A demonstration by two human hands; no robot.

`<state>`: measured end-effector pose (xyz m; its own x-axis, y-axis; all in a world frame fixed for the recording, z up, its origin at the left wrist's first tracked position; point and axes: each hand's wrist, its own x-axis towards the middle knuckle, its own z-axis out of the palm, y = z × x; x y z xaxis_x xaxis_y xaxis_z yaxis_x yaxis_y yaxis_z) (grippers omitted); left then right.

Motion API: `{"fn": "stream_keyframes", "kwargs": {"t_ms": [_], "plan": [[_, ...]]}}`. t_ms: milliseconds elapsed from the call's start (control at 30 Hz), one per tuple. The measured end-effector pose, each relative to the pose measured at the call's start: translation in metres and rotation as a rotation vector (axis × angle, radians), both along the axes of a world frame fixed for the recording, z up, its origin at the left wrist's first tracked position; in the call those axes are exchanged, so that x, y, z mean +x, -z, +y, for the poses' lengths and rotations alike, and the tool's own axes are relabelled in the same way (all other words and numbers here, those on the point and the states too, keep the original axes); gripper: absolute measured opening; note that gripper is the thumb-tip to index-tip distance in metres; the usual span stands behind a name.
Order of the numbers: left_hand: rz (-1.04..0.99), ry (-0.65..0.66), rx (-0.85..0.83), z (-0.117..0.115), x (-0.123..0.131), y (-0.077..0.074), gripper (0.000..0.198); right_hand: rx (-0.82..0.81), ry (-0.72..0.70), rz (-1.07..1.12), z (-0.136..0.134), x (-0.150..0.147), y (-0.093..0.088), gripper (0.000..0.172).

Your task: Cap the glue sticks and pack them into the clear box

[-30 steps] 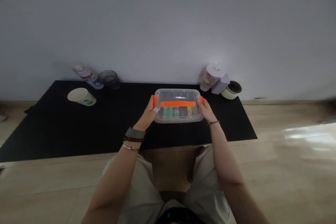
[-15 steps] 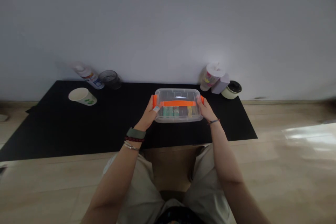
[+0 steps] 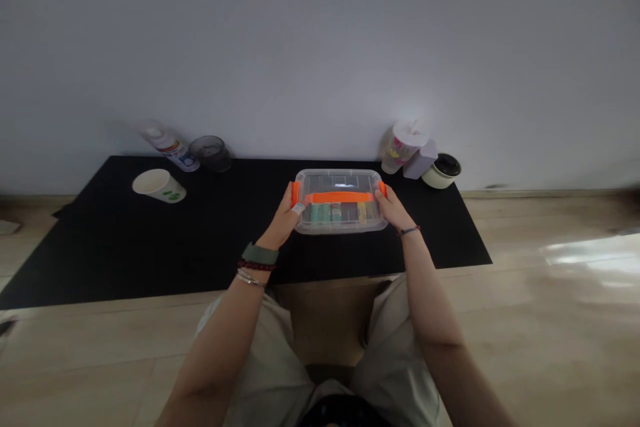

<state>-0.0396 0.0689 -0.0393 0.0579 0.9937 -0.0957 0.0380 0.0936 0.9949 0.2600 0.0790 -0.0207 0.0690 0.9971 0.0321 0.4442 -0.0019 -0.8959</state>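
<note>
A clear plastic lidded box [image 3: 340, 200] sits on the black mat, with an orange strip across its lid and orange clips at both short ends. Rows of coloured packets [image 3: 336, 213] show through its near side. My left hand [image 3: 283, 217] grips the box's left end at the orange clip [image 3: 296, 193]. My right hand [image 3: 393, 208] holds the right end, with its fingers on the other orange clip [image 3: 383, 189].
The black mat [image 3: 125, 260] lies against a white wall. At its back left are a tipped paper cup [image 3: 159, 185], a spray bottle [image 3: 170, 148] and a dark glass [image 3: 211, 153]. At back right stand a lidded plastic cup [image 3: 404, 148], a lilac box [image 3: 421, 161] and a cream pot [image 3: 441, 171].
</note>
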Motion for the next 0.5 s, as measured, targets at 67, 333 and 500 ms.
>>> {"fn": "stream_keyframes", "kwargs": {"t_ms": [67, 333, 500], "plan": [[-0.018, -0.010, -0.006, 0.002, 0.001, 0.001, 0.077, 0.054, 0.104, -0.015, -0.005, -0.002, -0.005, 0.048], [-0.073, -0.234, 0.119, 0.004, -0.008, 0.002, 0.051, -0.124, 0.167, 0.163, -0.125, -0.019, 0.015, 0.031], [-0.086, -0.270, 0.250, -0.007, -0.011, -0.006, 0.040, -0.478, 0.114, 0.268, -0.189, -0.041, 0.055, 0.025]]}}
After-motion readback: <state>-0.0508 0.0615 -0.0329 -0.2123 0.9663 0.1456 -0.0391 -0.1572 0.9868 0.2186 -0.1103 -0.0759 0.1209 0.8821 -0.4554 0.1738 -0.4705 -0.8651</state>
